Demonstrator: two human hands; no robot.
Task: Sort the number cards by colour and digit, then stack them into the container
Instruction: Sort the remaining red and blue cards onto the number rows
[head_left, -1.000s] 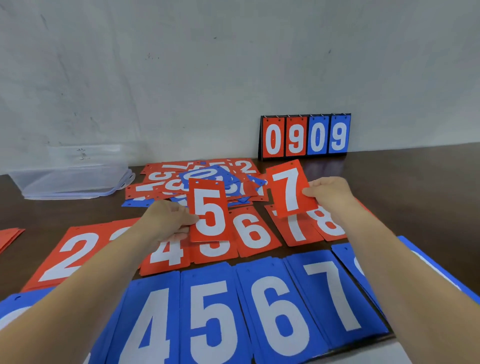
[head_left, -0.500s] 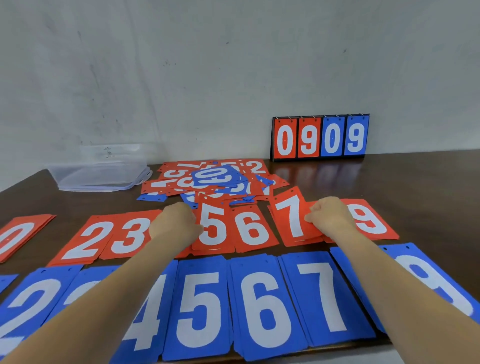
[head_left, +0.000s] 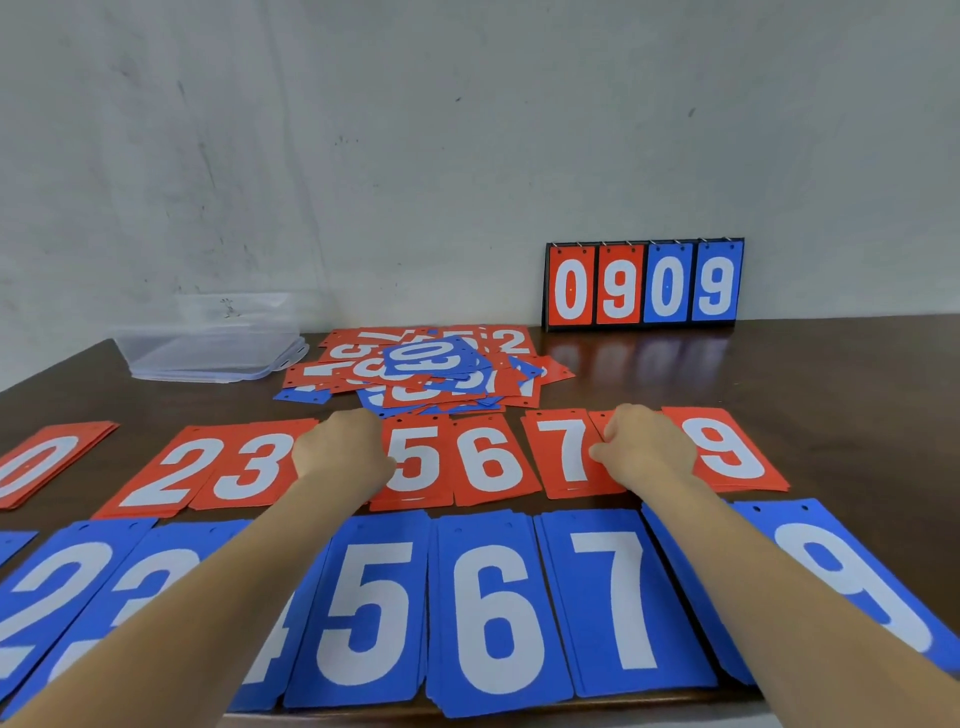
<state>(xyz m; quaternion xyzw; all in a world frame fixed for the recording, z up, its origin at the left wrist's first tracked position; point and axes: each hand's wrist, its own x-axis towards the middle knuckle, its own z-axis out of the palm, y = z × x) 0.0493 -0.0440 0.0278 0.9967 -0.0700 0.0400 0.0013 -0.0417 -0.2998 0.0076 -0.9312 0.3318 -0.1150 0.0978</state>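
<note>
Along the table's (head_left: 831, 395) near edge, blue card piles (head_left: 488, 613) lie in digit order. Beyond them, a person's left hand (head_left: 340, 457) curls at the red 5 pile (head_left: 423, 457) and the right hand (head_left: 644, 452) at the red 7 pile (head_left: 563, 452); whether either pinches a card cannot be told. Farther back sit an unsorted heap (head_left: 431, 374), the clear container (head_left: 208, 343) and a flip scoreboard (head_left: 644, 283).

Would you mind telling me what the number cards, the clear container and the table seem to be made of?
Number cards: probably thin stiff plastic, matte; they lie flat with clean edges and punched holes.
Container: clear plastic, slightly frosted; the wall shows through it.
Table: dark wood or wood-look laminate, glossy; it mirrors the scoreboard.
</note>
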